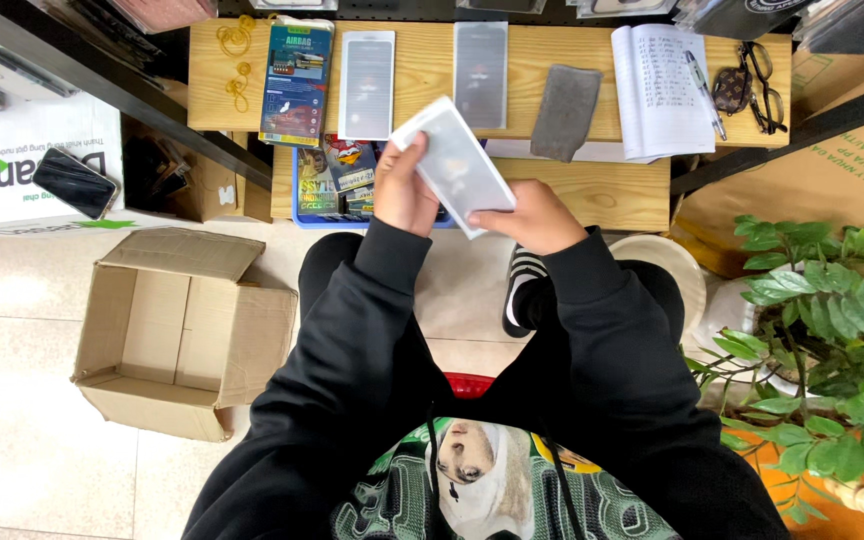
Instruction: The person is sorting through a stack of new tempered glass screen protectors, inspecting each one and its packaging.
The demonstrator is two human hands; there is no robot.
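Left hand (404, 190) and right hand (527, 217) both clamped on one white sleeve (455, 165) above the bench (592, 190), two more sleeves (366, 85) beyond it, one grey cloth (564, 112), one notebook (657, 90), one open box (177, 330) left of bench

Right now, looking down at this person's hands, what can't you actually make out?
Head view only:
- Flat white packet: its far side faces away, and the left hand and right hand cover parts of its edges.
- Blue tray: mostly hidden by the hands and packet.
- Open notebook: writing too small to read.
- Cardboard box: near wall hides part of its floor.
- Potted plant: cut off by the right edge.
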